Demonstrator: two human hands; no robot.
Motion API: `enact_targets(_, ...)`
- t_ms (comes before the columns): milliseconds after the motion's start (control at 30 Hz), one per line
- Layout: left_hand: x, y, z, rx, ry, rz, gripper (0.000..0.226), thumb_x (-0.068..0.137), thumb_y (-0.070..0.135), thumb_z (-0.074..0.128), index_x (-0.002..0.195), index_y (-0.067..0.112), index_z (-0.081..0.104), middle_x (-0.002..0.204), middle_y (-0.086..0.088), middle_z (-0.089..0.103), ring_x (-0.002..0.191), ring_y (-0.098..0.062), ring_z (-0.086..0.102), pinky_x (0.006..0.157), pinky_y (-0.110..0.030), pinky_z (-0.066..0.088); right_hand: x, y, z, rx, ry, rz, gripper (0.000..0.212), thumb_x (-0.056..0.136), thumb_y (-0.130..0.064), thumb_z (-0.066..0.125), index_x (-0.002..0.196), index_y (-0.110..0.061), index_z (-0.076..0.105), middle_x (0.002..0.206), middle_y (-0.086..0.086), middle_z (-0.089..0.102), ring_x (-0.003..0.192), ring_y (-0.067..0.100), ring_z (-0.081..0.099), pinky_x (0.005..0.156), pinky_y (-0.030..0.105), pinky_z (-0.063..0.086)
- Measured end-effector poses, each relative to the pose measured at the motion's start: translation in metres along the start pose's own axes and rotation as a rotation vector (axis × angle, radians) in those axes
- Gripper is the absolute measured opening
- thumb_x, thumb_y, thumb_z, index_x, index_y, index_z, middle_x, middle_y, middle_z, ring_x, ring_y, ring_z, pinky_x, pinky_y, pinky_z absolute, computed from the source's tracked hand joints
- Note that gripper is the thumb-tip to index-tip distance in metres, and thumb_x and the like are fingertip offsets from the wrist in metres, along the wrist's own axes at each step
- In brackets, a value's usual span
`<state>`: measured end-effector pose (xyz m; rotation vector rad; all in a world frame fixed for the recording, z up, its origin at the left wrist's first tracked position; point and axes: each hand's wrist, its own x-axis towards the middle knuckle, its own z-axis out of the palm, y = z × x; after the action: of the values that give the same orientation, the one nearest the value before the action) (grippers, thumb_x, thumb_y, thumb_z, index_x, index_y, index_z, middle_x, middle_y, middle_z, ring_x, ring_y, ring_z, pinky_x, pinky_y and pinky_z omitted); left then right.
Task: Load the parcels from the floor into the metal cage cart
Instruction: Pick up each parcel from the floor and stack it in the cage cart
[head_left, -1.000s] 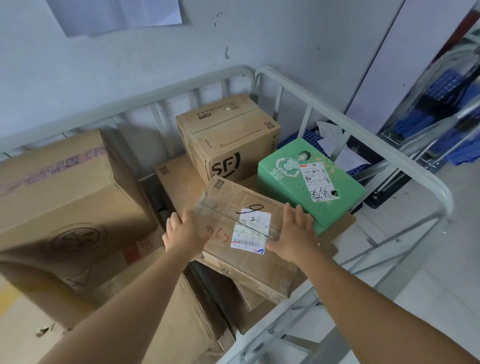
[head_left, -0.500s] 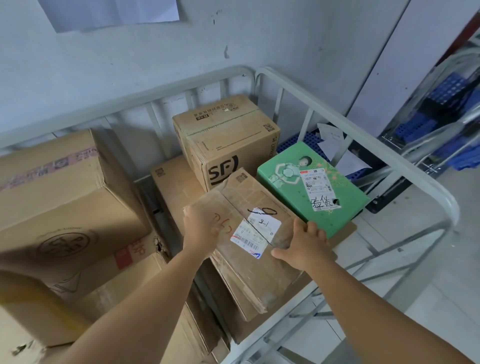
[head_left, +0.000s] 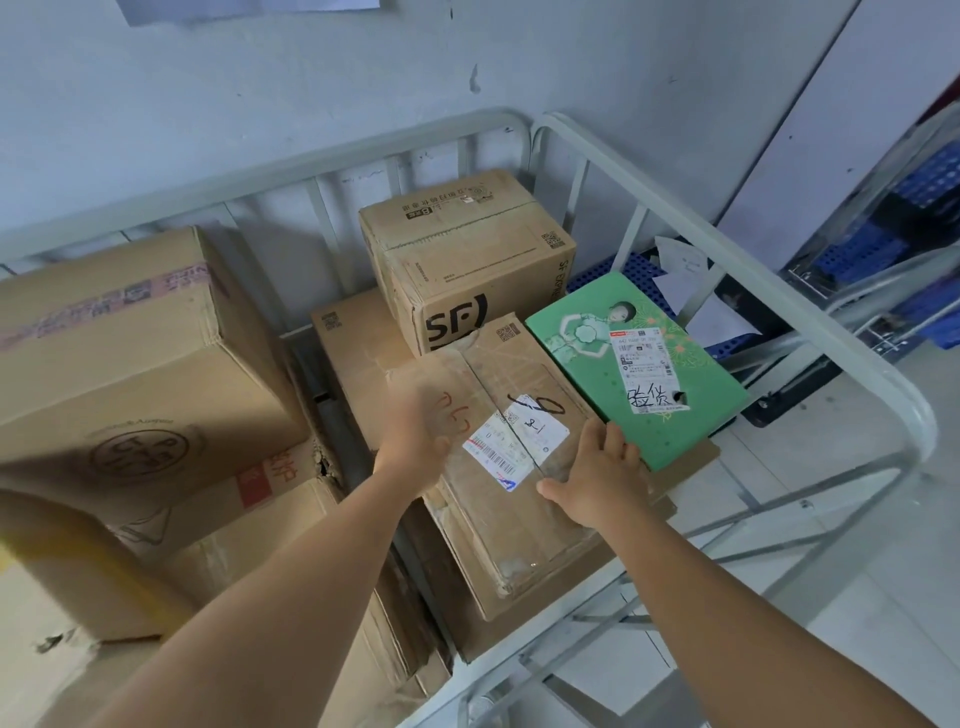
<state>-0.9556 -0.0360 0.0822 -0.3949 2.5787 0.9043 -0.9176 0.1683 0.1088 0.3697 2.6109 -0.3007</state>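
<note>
Since earlier, we're rotating the taped parcel flat at frame centre; left hand blurred, grip unclear, right hand pressing open-palmed. Next we're releasing, fetching another.

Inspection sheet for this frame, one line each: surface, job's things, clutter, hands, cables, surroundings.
Surface: metal cage cart, pale rails, against the wall.
Job's things: taped brown parcel lies flat atop a flat carton, beside the green box and in front of the SF carton; large carton stacked at left.
Clutter: loose papers beyond the rail.
Hands: left hand blurred, over the parcel; right hand flat on it.
Cables: nothing seen.
Surroundings: grey wall, blue crates at right.
</note>
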Motion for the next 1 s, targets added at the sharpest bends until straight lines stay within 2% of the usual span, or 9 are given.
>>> enact_targets(67,-0.013,-0.004,-0.003,0.113,-0.02,0.018,0.076,0.096,0.028,0.054,0.154,0.017,0.007,0.159,-0.001,0.011,0.092,-0.019,0.06,0.065,-0.027,0.05,-0.008,-0.006,0.0,0.005,0.015,-0.056,0.105,0.088,-0.057,0.057,0.154,-0.011,-0.01,0.162,0.011,-0.011,0.149,0.031,-0.003,0.119,0.043,0.008)
enact_targets(167,-0.036,-0.009,-0.015,0.186,0.0,0.054,0.07,0.095,0.036,0.055,0.152,0.017,0.018,0.153,-0.002,0.023,0.097,-0.02,0.061,0.077,-0.035,0.056,-0.023,-0.023,0.001,-0.001,0.059,-0.16,0.099,0.089,-0.056,0.055,0.155,-0.014,-0.006,0.162,0.008,-0.01,0.149,0.029,-0.006,0.119,0.044,0.004)
enact_targets(267,-0.062,-0.021,-0.036,0.243,0.01,0.054,0.066,0.095,0.039,0.054,0.15,0.016,0.025,0.153,-0.003,0.029,0.13,-0.025,0.046,0.098,-0.037,0.045,-0.043,-0.048,-0.001,-0.021,0.083,-0.252,0.094,0.091,-0.054,0.054,0.156,-0.016,-0.003,0.163,0.005,-0.006,0.149,0.027,-0.005,0.119,0.042,0.005)
enact_targets(433,-0.113,-0.059,-0.09,0.284,0.093,0.129,0.067,0.095,0.038,0.055,0.151,0.016,0.025,0.154,-0.003,0.03,0.142,-0.023,0.029,0.114,-0.04,0.031,-0.093,-0.101,-0.001,-0.059,0.153,-0.418,0.085,0.092,-0.049,0.054,0.155,-0.015,0.008,0.162,0.006,0.008,0.148,0.025,0.009,0.119,0.041,0.016)
enact_targets(533,-0.15,-0.086,-0.123,0.31,0.202,0.136,0.066,0.094,0.039,0.053,0.15,0.016,0.027,0.151,-0.001,0.034,0.142,-0.022,0.026,0.115,-0.04,0.028,-0.131,-0.135,0.006,-0.054,0.196,-0.525,0.077,0.091,-0.049,0.055,0.15,-0.013,0.021,0.156,0.006,0.023,0.143,0.025,0.022,0.114,0.039,0.025)
enact_targets(600,-0.175,-0.106,-0.145,0.331,0.266,0.125,0.062,0.095,0.037,0.05,0.148,0.015,0.029,0.152,-0.002,0.033,0.144,-0.022,0.021,0.114,-0.039,0.023,-0.157,-0.158,0.01,-0.044,0.2,-0.574,0.076,0.092,-0.05,0.052,0.151,-0.013,0.021,0.157,0.004,0.023,0.144,0.024,0.02,0.115,0.038,0.023)
enact_targets(700,-0.211,-0.14,-0.176,0.308,0.329,0.065,0.068,0.096,0.037,0.048,0.153,0.015,0.019,0.159,-0.003,0.021,0.149,-0.023,0.009,0.117,-0.039,0.015,-0.192,-0.191,0.019,-0.028,0.185,-0.642,0.074,0.095,-0.05,0.048,0.153,-0.014,0.019,0.158,0.002,0.022,0.145,0.022,0.02,0.116,0.035,0.021)
enact_targets(833,-0.245,-0.201,-0.2,0.266,0.401,-0.048,0.071,0.096,0.043,0.047,0.154,0.016,0.015,0.16,-0.005,0.018,0.148,-0.024,0.014,0.119,-0.04,0.018,-0.231,-0.228,0.038,0.012,0.122,-0.696,0.073,0.097,-0.05,0.045,0.155,-0.017,0.016,0.16,0.0,0.019,0.145,0.023,0.022,0.115,0.038,0.025)
enact_targets(1000,-0.264,-0.27,-0.204,0.085,0.403,-0.277,0.077,0.096,0.045,0.049,0.155,0.016,0.009,0.161,-0.007,0.011,0.147,-0.03,0.016,0.117,-0.045,0.024,-0.255,-0.261,0.067,0.021,-0.007,-0.717,0.074,0.097,-0.05,0.045,0.155,-0.019,0.012,0.161,0.001,0.016,0.147,0.023,0.02,0.116,0.041,0.025)
